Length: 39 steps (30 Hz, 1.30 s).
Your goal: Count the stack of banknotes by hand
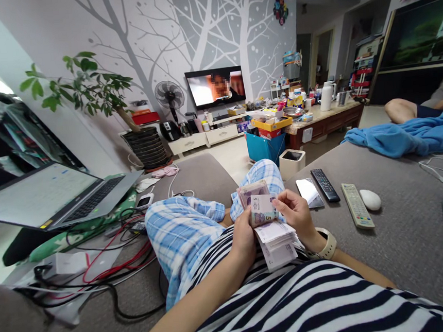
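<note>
Banknotes (259,210), light and limp, best held by edges, sat at twelve o'clock, clasped in the curled left hand (244,238), the half-open right hand (293,215) pinching the top one.

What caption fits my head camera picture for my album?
Bare left hand and bare right hand hold rectangular paper banknotes.

Stacked banknotes (271,235), values mostly hidden or too small to tell

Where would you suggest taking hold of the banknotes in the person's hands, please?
Take the banknotes by their exposed right edge, coming from the right as the right hand does: the left hand covers their left side, and they fan slightly.
</note>
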{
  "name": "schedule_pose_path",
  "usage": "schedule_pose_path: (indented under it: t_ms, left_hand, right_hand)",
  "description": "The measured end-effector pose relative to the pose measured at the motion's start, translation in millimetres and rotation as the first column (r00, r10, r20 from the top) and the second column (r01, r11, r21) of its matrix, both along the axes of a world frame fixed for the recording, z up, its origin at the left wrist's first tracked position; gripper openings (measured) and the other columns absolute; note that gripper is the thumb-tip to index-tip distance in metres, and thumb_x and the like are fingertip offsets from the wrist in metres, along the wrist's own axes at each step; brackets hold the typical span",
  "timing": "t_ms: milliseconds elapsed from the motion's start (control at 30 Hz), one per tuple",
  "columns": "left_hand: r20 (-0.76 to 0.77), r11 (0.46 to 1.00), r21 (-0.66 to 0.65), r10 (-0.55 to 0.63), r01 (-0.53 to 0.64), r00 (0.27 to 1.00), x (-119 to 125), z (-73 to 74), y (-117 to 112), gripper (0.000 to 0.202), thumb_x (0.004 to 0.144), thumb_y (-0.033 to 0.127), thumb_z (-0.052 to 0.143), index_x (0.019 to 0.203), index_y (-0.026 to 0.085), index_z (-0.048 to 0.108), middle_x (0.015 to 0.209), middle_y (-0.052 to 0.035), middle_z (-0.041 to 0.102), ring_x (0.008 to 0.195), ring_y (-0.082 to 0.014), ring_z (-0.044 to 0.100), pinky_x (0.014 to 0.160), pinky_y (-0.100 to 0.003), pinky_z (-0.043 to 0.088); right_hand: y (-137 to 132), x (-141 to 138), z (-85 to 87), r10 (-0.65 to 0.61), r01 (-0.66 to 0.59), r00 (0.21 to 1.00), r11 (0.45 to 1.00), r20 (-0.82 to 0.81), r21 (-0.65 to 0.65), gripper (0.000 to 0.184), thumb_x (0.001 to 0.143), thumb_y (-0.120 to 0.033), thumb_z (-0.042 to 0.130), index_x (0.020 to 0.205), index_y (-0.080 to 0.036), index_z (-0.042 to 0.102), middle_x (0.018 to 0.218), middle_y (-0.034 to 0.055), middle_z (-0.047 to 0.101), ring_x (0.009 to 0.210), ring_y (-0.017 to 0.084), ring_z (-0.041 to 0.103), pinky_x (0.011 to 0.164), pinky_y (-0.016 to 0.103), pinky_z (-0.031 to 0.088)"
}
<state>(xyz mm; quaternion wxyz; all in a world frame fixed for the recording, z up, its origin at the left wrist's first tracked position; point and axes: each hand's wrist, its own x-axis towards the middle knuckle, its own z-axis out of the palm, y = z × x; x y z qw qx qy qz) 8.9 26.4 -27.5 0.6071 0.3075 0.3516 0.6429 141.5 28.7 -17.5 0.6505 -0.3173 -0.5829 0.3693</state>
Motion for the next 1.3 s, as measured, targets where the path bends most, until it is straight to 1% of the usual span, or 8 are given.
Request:
schedule_pose_path:
  t_ms: [133,300,567,800,933,1133,1300]
  left_hand:
    - [-0.026,1.000,0.009,-0.018,0.018,1.000,-1,1.4,-2,0.027,0.070,0.033,0.064,0.086,0.012,0.070,0.083,-0.0064,0.074,0.084,-0.0231,0.067,0.078,-0.034,0.051]
    - [-0.046,0.999,-0.008,-0.040,0.040,0.998,-1,4.9,-4,0.026,0.071,0.034,0.062,0.084,0.013,0.070,0.075,-0.0050,0.073,0.079,-0.0224,0.067,0.075,-0.033,0.050]
    - [-0.038,0.999,-0.006,-0.045,0.044,0.998,-1,2.5,-2,0.032,0.068,0.037,0.064,0.087,0.012,0.070,0.076,-0.0053,0.072,0.074,-0.0219,0.066,0.073,-0.033,0.049]
    - [-0.054,0.999,0.017,-0.038,0.039,0.998,-2,0.1,-2,0.030,0.069,0.035,0.063,0.087,0.012,0.070,0.077,-0.0053,0.072,0.075,-0.0217,0.066,0.073,-0.033,0.049]
    - [-0.054,0.999,0.009,-0.045,0.045,0.998,-1,2.8,-4,0.029,0.070,0.034,0.061,0.086,0.011,0.070,0.075,-0.0054,0.072,0.075,-0.0219,0.066,0.073,-0.033,0.049]
    - [-0.070,0.999,-0.029,-0.035,0.033,0.997,-1,10.3,-8,0.027,0.068,0.035,0.063,0.081,0.012,0.070,0.070,-0.0044,0.071,0.072,-0.0213,0.065,0.071,-0.032,0.048]
    - [-0.137,1.000,0.012,-0.006,0.008,0.990,-2,9.1,-6,0.024,0.070,0.036,0.062,0.074,0.013,0.069,0.069,-0.0042,0.070,0.063,-0.0179,0.061,0.065,-0.030,0.047]
  right_hand:
    - [-4,0,2.2,0.019,-0.019,1.000,1.000,0.012,-0.009,0.022,0.083,-0.037,0.060,0.072,-0.019,0.057,0.060,-0.0026,0.049,0.054,0.012,0.040,0.052,0.025,0.033]
    - [-2,-1,0.6,0.027,-0.027,0.999,0.999,0.017,-0.025,0.021,0.083,-0.038,0.061,0.076,-0.019,0.059,0.062,-0.0015,0.053,0.056,0.012,0.044,0.053,0.025,0.034]
    - [-3,0,1.7,0.031,-0.031,0.999,0.999,0.034,0.008,0.024,0.086,-0.038,0.058,0.073,-0.019,0.055,0.060,-0.0031,0.046,0.055,0.011,0.039,0.052,0.025,0.031]
    - [-2,1,-0.2,0.042,-0.043,0.998,0.998,0.040,0.036,0.025,0.088,-0.037,0.056,0.071,-0.019,0.054,0.059,-0.0037,0.043,0.055,0.011,0.037,0.053,0.025,0.030]
    - [-1,1,-0.8,0.049,-0.051,0.998,0.998,0.033,0.036,0.025,0.088,-0.037,0.056,0.070,-0.019,0.053,0.060,-0.0036,0.043,0.056,0.011,0.037,0.053,0.025,0.029]
    - [-3,0,0.8,0.058,-0.059,0.998,0.998,0.030,0.027,0.026,0.088,-0.037,0.056,0.070,-0.018,0.054,0.060,-0.0036,0.042,0.055,0.011,0.037,0.052,0.025,0.029]
    - [-4,1,1.8,0.078,-0.079,0.997,0.996,0.024,0.029,0.025,0.088,-0.037,0.056,0.071,-0.019,0.054,0.061,-0.0035,0.043,0.055,0.011,0.037,0.051,0.025,0.029]
